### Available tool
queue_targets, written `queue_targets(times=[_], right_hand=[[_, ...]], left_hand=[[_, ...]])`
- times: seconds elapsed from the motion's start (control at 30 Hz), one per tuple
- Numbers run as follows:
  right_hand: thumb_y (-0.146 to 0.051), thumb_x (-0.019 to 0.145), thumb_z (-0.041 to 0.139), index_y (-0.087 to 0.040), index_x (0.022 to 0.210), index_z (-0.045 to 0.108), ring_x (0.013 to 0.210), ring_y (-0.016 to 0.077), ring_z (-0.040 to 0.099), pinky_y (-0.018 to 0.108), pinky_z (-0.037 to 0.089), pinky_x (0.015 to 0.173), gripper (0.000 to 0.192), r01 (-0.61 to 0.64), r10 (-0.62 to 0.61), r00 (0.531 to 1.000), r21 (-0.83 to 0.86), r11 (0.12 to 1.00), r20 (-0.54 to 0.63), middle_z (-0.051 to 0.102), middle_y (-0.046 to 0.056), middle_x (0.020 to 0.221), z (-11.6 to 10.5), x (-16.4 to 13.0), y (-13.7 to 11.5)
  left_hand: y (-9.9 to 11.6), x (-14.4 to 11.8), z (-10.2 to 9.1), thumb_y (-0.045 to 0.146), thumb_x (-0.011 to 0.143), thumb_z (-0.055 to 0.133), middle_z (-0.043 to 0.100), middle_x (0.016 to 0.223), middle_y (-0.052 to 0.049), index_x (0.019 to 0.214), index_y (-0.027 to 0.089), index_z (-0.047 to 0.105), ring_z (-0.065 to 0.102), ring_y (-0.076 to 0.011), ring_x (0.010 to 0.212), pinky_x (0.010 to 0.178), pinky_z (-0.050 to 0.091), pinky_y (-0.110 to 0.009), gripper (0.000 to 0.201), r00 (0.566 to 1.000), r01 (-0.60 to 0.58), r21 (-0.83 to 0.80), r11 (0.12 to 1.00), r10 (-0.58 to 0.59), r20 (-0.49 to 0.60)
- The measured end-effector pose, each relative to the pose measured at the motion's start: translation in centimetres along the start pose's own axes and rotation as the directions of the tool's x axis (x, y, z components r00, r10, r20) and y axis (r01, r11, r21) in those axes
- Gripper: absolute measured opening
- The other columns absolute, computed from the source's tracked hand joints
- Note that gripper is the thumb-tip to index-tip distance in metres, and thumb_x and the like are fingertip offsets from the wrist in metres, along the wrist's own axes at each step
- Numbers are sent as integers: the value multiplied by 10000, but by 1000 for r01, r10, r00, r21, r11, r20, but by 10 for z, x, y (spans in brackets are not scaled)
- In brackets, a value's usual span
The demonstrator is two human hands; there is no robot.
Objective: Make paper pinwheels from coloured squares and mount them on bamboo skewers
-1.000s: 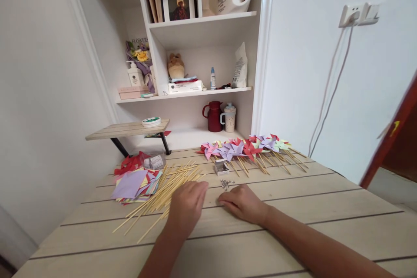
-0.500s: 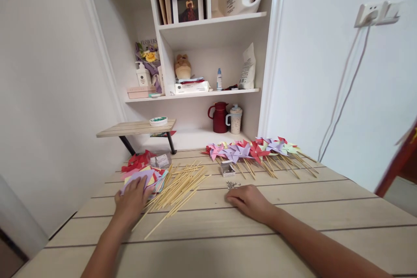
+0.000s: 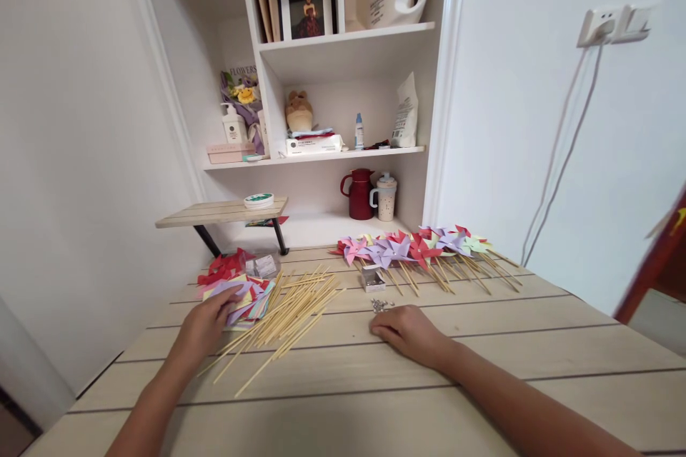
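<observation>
The left hand (image 3: pixel 206 321) lies on the near edge of the stack of coloured square paper sheets (image 3: pixel 239 293), fingers curled over a lilac sheet on top; whether it has pinched that sheet free or only presses on it cannot be told from this view. The stack sits at the left of the pale wooden plank table (image 3: pixel 482 343), touching the loose heap of thin bamboo skewers (image 3: pixel 284 314) that fans out just beside it. The right hand (image 3: pixel 410 332) rests palm down on the table with nothing in it, fingertips just short of the small scatter of metal pins (image 3: pixel 381 305) and the little open silver pin box (image 3: pixel 374 278). The likeliest slip is at the stack: the sheets are thin and lie askew, so a drag of the fingers could lift several together or push the pile into the skewers and send them rolling toward the table's edge. A careless sweep of the right hand could scatter the pins or prick a finger. The row of finished paper pinwheels on sticks (image 3: pixel 418 248) lies well apart, out of harm's way.
</observation>
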State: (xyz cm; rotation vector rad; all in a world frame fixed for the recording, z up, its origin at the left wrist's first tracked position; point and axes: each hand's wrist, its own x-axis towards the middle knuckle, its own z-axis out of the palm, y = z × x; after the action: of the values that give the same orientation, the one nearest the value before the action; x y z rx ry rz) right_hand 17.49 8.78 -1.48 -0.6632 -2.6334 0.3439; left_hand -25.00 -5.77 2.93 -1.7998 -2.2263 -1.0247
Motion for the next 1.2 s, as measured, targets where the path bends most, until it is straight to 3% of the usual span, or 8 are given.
queue_targets(times=[0.37,0.43,0.53,0.67,0.8,0.97,1.07,1.2], right_hand=[[-318,984,470,-249,903,736,881,207,718,287,470,794,286,-59,59,998,58,997,10,795,18,950,-2,1,-1],[-313,975,480,-254,923,743,890,208,721,289,477,804,274,-71,70,997,81,994,13,797,14,966,-4,1,-2],[-310,966,488,-262,955,752,903,214,723,295,483,811,269,-84,83,996,98,992,18,799,11,985,-5,1,-3],[-299,954,494,-272,971,760,890,218,723,301,486,799,268,-103,102,995,92,990,17,800,2,980,-6,1,-4],[-293,941,508,-275,972,763,885,214,726,301,490,796,257,-117,115,993,111,987,20,801,-5,980,-6,2,-3],[-306,951,496,-266,984,765,901,228,730,320,498,824,274,-124,122,992,108,986,30,803,14,999,-6,1,-2],[-312,956,489,-262,987,765,898,231,731,324,503,818,282,-120,116,992,111,987,38,803,22,1002,-7,1,-3],[-322,956,496,-264,998,762,903,232,731,328,506,824,276,-119,115,992,106,987,44,802,22,1010,-6,1,-2]], left_hand=[[7,3,-17,455,875,507,803,1008,-28,1169,246,722,755,-237,946,862,577,-328,420,916,26,-47,999,-43,-399],[6,6,-20,455,876,521,784,1100,-47,1130,247,741,742,-244,980,908,564,-348,396,930,2,23,1000,6,-367],[-1,5,-32,435,778,683,694,1317,-85,1041,271,786,616,-322,1250,1065,468,-444,327,988,-84,264,961,114,-100],[-13,-9,-47,406,715,776,473,1565,-95,1276,341,699,357,-412,1465,1095,367,-593,569,990,-1,533,846,-74,118],[-18,-19,-44,226,755,714,436,1589,-110,1408,323,588,369,-364,1466,1113,335,-566,672,994,-12,625,780,-60,95],[-8,-17,-29,191,872,544,726,1262,-82,946,284,785,637,-279,1201,1138,300,-512,269,988,-153,507,848,119,100],[10,-14,-22,272,904,510,801,957,-53,834,277,769,712,-259,952,1106,324,-497,269,988,-134,421,897,90,124],[40,-10,-13,279,902,486,801,961,-80,832,251,767,699,-273,951,1084,331,-475,291,997,-70,389,918,75,2]])
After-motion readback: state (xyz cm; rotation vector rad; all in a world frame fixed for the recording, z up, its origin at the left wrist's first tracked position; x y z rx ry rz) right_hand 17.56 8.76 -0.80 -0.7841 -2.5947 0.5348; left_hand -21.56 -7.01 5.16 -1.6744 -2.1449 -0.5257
